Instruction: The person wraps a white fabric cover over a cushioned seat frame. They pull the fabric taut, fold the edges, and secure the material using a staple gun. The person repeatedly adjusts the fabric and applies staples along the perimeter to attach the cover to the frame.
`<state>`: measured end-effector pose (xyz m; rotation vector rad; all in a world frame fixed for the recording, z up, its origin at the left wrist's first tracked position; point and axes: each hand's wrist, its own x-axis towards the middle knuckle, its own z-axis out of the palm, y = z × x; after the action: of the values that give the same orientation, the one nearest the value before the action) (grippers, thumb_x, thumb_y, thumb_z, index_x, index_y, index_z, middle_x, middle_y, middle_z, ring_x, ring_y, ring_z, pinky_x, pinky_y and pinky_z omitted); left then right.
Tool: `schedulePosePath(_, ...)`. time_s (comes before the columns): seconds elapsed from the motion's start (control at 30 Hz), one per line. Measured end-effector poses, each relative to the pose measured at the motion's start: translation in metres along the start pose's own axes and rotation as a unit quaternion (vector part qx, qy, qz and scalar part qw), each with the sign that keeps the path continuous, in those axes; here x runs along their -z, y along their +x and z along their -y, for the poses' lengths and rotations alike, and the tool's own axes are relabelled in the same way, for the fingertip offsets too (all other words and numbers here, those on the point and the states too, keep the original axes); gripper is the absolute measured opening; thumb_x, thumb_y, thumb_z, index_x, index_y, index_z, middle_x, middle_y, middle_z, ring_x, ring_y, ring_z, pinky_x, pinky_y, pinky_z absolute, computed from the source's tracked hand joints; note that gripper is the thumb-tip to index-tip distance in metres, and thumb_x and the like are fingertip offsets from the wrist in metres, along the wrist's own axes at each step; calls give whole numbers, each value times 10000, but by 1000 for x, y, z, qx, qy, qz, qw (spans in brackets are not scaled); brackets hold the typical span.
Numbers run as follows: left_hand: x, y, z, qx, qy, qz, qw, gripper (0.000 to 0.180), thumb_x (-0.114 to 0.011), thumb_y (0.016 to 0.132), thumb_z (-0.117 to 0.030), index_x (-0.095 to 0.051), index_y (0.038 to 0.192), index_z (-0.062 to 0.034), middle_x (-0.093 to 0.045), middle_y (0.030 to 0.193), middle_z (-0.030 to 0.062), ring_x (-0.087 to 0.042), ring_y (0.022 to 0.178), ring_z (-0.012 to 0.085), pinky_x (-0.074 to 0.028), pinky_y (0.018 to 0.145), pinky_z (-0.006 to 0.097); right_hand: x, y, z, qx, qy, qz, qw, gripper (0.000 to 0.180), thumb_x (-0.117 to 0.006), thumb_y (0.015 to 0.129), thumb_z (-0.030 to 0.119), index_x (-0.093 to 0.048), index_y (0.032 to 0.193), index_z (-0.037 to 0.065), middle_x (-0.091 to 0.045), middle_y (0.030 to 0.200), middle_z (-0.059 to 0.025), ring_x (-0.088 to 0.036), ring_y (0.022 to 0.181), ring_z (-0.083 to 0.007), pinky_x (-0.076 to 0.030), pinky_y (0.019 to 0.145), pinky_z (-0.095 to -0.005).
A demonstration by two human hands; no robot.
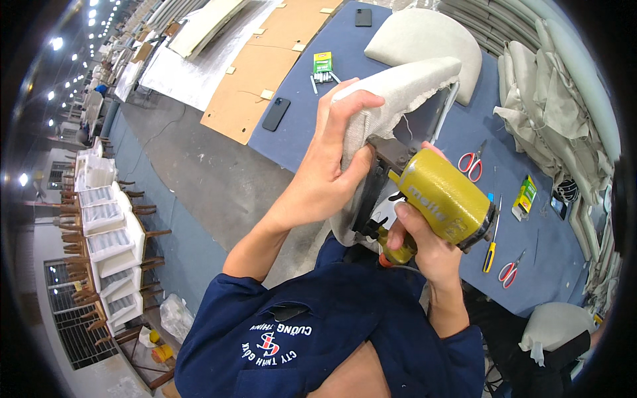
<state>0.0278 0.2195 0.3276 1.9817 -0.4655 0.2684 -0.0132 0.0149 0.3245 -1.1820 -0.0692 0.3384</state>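
Observation:
My left hand (335, 156) is closed round the edge of a seat cushion (411, 83) covered in pale grey fabric, tilted up on its side. The thumb presses the fabric near the cushion's edge. In my right hand (428, 242) is a yellow pneumatic staple gun (444, 196), fingers wrapped round its handle. Its nose touches or nearly touches the cushion edge beside my left thumb; the exact contact is hidden. A ragged fabric edge and a loose thread show along the cushion's underside.
On the blue table lie two phones (276, 114), a green-yellow box (323, 63), another rounded cushion (431, 46), red-handled scissors (471, 166), a second pair (509, 273), and a yellow-handled screwdriver (490, 257). Folded grey fabric (544, 106) is piled at right. White chair frames (113, 239) stand at left.

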Motion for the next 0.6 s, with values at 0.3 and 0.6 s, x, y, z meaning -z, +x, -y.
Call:
schedulePosePath(0.3, -2, -2, -2, -24, 5, -1, 1000, 678, -534, 848, 85, -427, 1483, -130, -328, 1532, 279, -232, 1542, 456, -242, 1240, 532, -2, -2, 0, 7, 15, -11, 1000, 789, -639, 924, -72, -314, 1635, 36, -685, 911, -90, -591, 537, -109, -512, 519, -258)
schedulePosePath(0.6, -4, -4, -2, -14, -4, 4, 1000, 662, -538, 864, 72, -425, 1482, -134, -328, 1526, 269, -228, 1544, 457, -251, 1234, 537, -3, -6, -2, 10, 7, -17, 1000, 786, -643, 931, -53, -311, 1637, 41, -665, 899, -71, -571, 523, -101, -474, 495, -249)
